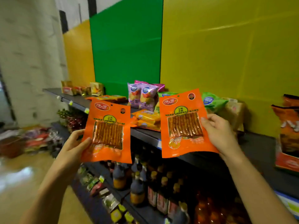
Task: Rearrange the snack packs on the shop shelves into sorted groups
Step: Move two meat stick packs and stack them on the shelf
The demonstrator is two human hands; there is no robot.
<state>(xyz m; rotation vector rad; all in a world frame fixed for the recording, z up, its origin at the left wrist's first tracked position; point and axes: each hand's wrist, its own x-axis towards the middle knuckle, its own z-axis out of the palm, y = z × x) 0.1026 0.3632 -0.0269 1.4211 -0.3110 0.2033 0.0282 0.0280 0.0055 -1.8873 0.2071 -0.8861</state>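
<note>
I hold two matching orange snack packs with clear windows showing red-brown sticks, both upright in front of the top shelf [145, 135]. My left hand [76, 143] grips the left orange pack [107, 131] by its lower left edge. My right hand [218, 131] grips the right orange pack [182, 123] by its right edge. Behind them on the shelf stand purple snack bags [142, 96], green snack bags [212, 101] and flat yellow-orange packs [147, 118].
A box of dark orange snack bags [289, 126] stands at the shelf's right end. Small boxed snacks [80, 90] sit at the far left end. Sauce bottles [137, 183] fill the lower shelf. Packs lie piled on the floor [37, 139] at left.
</note>
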